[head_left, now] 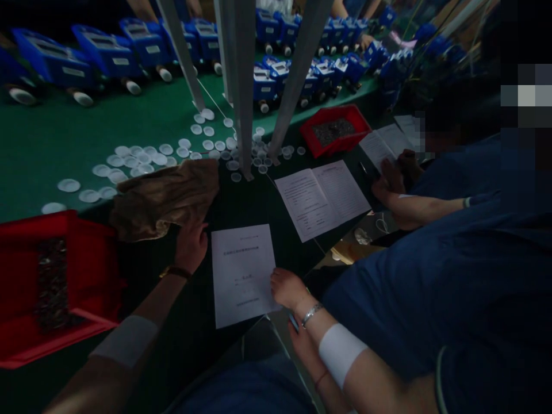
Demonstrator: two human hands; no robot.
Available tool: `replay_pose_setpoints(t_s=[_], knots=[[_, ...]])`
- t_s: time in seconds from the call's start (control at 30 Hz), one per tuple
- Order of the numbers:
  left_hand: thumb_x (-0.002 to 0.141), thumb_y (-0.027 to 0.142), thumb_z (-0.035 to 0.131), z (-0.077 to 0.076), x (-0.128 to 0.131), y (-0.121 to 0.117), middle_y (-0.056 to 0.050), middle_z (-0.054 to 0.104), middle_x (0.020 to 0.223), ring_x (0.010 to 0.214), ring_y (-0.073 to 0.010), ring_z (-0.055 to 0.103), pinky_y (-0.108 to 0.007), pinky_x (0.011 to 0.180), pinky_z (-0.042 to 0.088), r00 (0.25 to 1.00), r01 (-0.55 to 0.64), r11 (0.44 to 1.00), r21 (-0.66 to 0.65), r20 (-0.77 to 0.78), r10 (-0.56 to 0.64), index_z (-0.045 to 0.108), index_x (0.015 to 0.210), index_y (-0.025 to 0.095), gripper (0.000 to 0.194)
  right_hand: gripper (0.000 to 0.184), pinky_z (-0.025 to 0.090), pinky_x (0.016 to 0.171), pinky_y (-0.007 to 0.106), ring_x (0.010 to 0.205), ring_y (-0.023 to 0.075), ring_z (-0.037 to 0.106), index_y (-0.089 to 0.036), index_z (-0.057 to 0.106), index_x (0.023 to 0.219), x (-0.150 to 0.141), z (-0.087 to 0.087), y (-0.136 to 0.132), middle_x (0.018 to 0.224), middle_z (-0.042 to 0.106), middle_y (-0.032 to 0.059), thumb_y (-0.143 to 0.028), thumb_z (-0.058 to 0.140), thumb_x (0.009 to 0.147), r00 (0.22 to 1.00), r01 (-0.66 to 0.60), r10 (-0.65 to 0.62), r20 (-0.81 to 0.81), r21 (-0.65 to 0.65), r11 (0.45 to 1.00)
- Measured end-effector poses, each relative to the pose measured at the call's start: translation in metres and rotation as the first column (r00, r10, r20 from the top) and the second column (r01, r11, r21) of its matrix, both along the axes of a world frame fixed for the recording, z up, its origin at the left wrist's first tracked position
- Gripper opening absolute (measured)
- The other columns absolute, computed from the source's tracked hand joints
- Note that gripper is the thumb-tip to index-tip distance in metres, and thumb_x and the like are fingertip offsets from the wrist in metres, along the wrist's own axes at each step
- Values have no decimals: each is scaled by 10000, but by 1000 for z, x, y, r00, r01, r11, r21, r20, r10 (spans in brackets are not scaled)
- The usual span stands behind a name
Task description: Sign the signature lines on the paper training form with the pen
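Green table (pixel 38 149); printed sheet (pixel 241 273) between left grip (pixel 191 246) and right grip (pixel 290 287), latter touching its edge; cannot tell either's hold.

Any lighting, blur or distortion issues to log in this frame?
Head view: dim overall, darkest at right; the loose sheet stands out pale, its print too soft to read; the blue units at upper left look blurred; the metal posts splay, perhaps lens distortion; mosaic blocks at upper right.
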State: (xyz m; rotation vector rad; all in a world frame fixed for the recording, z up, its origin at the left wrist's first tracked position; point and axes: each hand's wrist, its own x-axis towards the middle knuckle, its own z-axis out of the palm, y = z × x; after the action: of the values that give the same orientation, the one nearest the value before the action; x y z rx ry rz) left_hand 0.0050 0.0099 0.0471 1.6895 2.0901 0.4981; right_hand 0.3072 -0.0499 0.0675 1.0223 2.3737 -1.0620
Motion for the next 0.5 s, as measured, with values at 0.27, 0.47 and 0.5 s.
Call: replay_pose_setpoints(t_s=[0.27, 0.47, 0.5], knots=[[843, 262, 468, 1, 5, -89, -124, 569, 1184, 1146, -222, 526, -463, 1016, 436, 967, -136, 991, -14, 216, 136, 648, 1005, 110, 286, 315, 424, 1045, 466, 1229, 234, 500, -124, 594, 1180, -9, -19, 3, 1332, 514, 116, -284, 608, 909, 982, -189, 190, -2, 95, 977], [747, 494, 439, 8, 25, -133, -146, 585, 1185, 1120, -281, 566, -497, 947, 498, 908, -169, 967, -191, 352, 229, 687, 935, 149, 464, 212, 429, 1053, 443, 1218, 215, 521, -85, 629, 1091, -20, -25, -6, 1304, 547, 127, -205, 550, 936, 959, -281, 274, 66, 147, 948], [726, 526, 435, 11, 28, -136, -151, 581, 1196, 1126, -292, 566, -501, 944, 504, 894, -183, 959, -216, 369, 254, 687, 933, 150, 497, 192, 437, 1045, 429, 1191, 203, 539, -82, 636, 1058, -22, -24, -6, 1278, 566, 122, -199, 543, 938, 957, -289, 281, 68, 154, 945]])
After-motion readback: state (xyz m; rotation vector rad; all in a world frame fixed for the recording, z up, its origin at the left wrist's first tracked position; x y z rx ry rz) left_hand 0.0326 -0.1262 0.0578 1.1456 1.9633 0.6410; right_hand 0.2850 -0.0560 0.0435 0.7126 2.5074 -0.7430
